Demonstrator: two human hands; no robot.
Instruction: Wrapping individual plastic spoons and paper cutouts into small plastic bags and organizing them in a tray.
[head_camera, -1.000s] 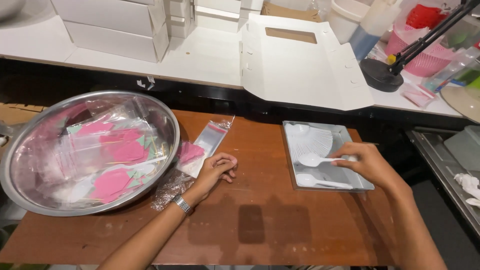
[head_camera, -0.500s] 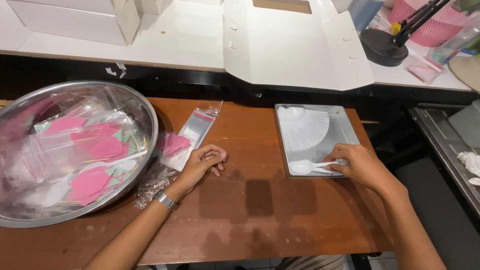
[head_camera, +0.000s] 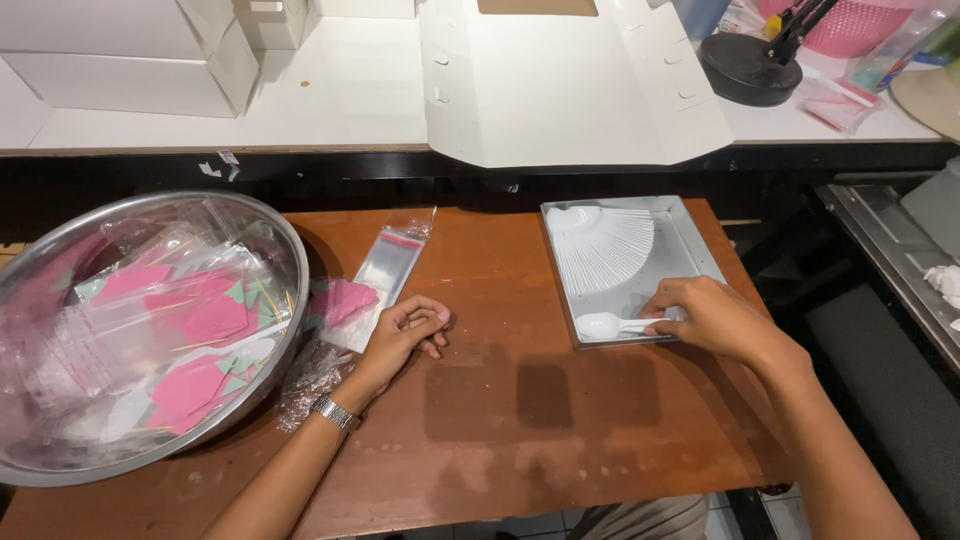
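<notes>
Right hand (head_camera: 715, 318), right of centre: fingers pinched on white plastic spoon (head_camera: 612, 324) in shallow grey metal tray (head_camera: 700, 240), below ribbed white fan (head_camera: 600, 245). Left hand (head_camera: 405, 335), centre: loosely curled, empty, beside clear cellophane sleeve (head_camera: 385, 265). Left edge: shiny steel bowl (head_camera: 285, 250) with pink packets.

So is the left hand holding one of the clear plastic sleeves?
No, the left hand rests loosely curled and empty on the wooden table, beside the clear plastic sleeve.
</notes>
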